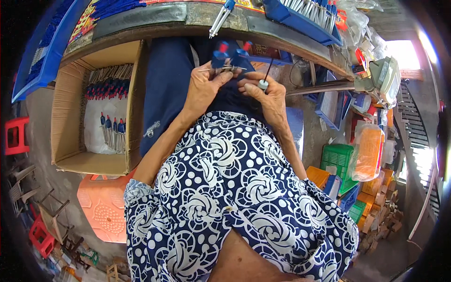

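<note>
Along the near edge of the wooden bench [201, 19], a dark flat strip [141, 19] lies toward the left corner. Crumpled clear plastic bags [355, 23] sit by the right end, with a pale plastic-cased device [388, 81] near the right corner. On the concrete floor [35, 110] to the left are a salmon plastic stool [104, 207] with a perforated seat, two red plastic stools [8, 141] and a wooden frame [50, 221]. Toward the floor's right edge, a green plastic crate [332, 157] stands beside an orange bundle [368, 152] in clear plastic, near many small brown blocks [383, 225].
</note>
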